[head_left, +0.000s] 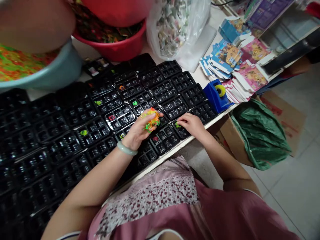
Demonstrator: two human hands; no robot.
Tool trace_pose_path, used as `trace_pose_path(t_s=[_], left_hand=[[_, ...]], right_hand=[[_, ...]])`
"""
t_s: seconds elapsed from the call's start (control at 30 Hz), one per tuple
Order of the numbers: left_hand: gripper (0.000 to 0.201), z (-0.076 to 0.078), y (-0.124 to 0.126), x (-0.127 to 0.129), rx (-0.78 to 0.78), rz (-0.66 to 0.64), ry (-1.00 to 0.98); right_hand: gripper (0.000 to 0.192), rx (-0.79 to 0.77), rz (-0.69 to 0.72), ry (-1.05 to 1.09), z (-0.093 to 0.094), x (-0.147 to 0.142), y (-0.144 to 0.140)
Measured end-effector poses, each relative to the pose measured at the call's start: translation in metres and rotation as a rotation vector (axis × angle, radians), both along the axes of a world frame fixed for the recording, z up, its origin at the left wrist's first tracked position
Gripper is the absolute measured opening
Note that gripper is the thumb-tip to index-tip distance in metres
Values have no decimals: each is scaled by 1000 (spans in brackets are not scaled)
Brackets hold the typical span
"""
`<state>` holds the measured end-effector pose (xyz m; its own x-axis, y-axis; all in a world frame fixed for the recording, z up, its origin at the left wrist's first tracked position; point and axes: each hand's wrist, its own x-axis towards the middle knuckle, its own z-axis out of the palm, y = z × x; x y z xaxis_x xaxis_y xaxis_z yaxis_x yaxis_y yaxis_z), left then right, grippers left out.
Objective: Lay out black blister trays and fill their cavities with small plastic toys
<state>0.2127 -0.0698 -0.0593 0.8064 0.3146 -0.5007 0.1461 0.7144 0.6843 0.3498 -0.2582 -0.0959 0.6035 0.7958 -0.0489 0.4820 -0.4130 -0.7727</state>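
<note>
My left hand (140,130) is closed around a bunch of small bright plastic pieces (151,119), yellow, orange and green, held over the black compartment trays (75,133). A pale green bangle (126,149) circles that wrist. My right hand (191,123) pinches a small green piece (177,125) at a tray (182,131) by the table's front edge. Single green, red and orange pieces lie in some tray compartments, such as a green one (84,132) and a red one (111,117).
Rows of black trays cover the table. Behind them stand a red basin (112,46), a grey-blue basin (60,70) of colourful pieces and a clear plastic bag (175,26). A blue tape dispenser (217,95) and printed cards (232,60) lie right. A cardboard box (285,116) with green plastic sits on the floor.
</note>
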Motion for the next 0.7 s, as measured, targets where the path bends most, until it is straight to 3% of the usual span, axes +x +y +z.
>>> trace_pose_path(t_s=[0.2, 0.37, 0.57, 0.7], left_hand=[[44, -7, 10, -1, 10, 21, 12], [44, -9, 14, 5, 26, 7, 53], [51, -12, 16, 23, 42, 107, 29], [48, -10, 15, 39, 53, 136, 3]], right_hand=[[9, 100, 14, -60, 1, 24, 43], [8, 19, 72, -110, 6, 33, 82], [33, 336, 140, 151, 25, 1, 83], [22, 449, -53, 313, 17, -9, 91]])
